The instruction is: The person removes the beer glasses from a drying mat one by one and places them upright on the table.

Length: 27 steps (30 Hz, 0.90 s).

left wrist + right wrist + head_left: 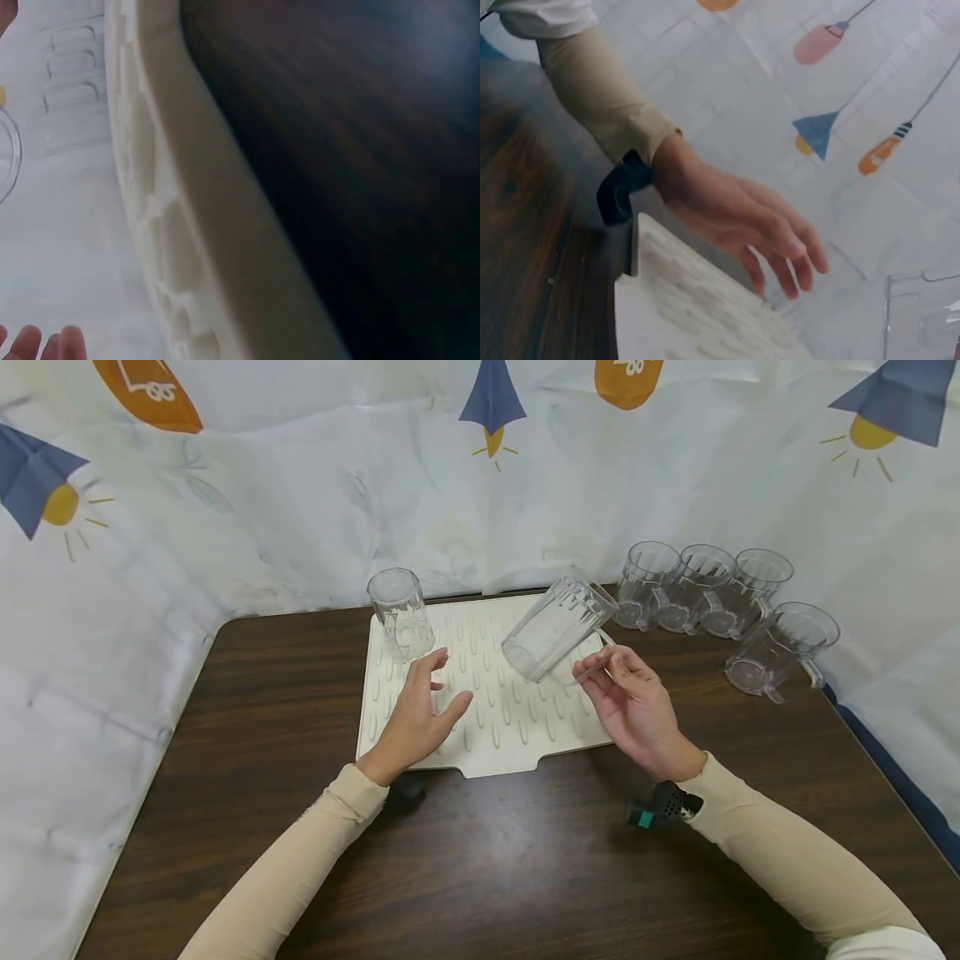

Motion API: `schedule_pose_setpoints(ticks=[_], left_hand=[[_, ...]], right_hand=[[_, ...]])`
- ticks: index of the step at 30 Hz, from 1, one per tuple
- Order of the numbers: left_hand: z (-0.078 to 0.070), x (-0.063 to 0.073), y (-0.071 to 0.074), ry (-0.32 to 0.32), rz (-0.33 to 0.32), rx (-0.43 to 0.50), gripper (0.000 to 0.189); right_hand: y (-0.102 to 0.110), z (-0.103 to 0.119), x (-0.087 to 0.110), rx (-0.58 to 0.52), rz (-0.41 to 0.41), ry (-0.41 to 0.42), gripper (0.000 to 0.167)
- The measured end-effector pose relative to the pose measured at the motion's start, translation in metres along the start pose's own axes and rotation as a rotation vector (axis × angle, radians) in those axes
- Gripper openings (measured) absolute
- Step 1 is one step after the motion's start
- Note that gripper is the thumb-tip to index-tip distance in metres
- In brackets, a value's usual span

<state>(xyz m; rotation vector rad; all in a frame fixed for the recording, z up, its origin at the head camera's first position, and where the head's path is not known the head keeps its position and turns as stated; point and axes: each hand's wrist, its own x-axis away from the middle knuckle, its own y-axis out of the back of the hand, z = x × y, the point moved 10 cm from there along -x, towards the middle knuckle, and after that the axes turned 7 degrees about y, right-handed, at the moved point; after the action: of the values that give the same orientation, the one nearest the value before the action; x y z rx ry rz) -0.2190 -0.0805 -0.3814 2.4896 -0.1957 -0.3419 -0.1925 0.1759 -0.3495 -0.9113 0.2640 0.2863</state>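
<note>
A clear mug point(558, 625) is tilted above the right part of a cream ridged drainer tray point(487, 727). My right hand point(637, 706) holds it by its handle, thumb and fingers around the handle. My left hand point(416, 718) is over the tray's left side, fingers apart from the thumb and touching nothing; it also appears as the relaxed hand point(735, 214) in the right wrist view. Just beyond the left hand, another clear mug point(402, 614) stands upside down or upright, I cannot tell, at the tray's back left corner. Fingertips point(71, 343) show low in the left wrist view.
Several clear mugs stand at the table's back right: a row of three, its middle mug point(701, 589) included, and one separate mug point(780, 652) nearer the right edge. A patterned white curtain point(315, 485) hangs behind the dark wooden table point(495, 868).
</note>
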Motion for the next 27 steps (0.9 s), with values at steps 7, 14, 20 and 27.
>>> schedule_pose_setpoints(ticks=[7, 14, 20, 27], left_hand=[[0.018, 0.006, 0.011, 0.033, 0.019, -0.157, 0.076], [0.031, 0.012, 0.022, 0.05, 0.066, -0.29, 0.085], [0.033, 0.017, 0.031, 0.034, 0.087, -0.401, 0.09], [0.045, 0.023, 0.036, 0.054, 0.126, -0.529, 0.093]], right_hand=[[0.01, 0.01, -0.003, 0.151, -0.01, 0.014, 0.024], [0.017, 0.02, -0.005, 0.22, 0.015, 0.036, 0.024], [0.024, 0.031, -0.005, 0.261, 0.042, 0.067, 0.026], [0.031, 0.044, -0.004, 0.306, 0.092, 0.109, 0.028]])
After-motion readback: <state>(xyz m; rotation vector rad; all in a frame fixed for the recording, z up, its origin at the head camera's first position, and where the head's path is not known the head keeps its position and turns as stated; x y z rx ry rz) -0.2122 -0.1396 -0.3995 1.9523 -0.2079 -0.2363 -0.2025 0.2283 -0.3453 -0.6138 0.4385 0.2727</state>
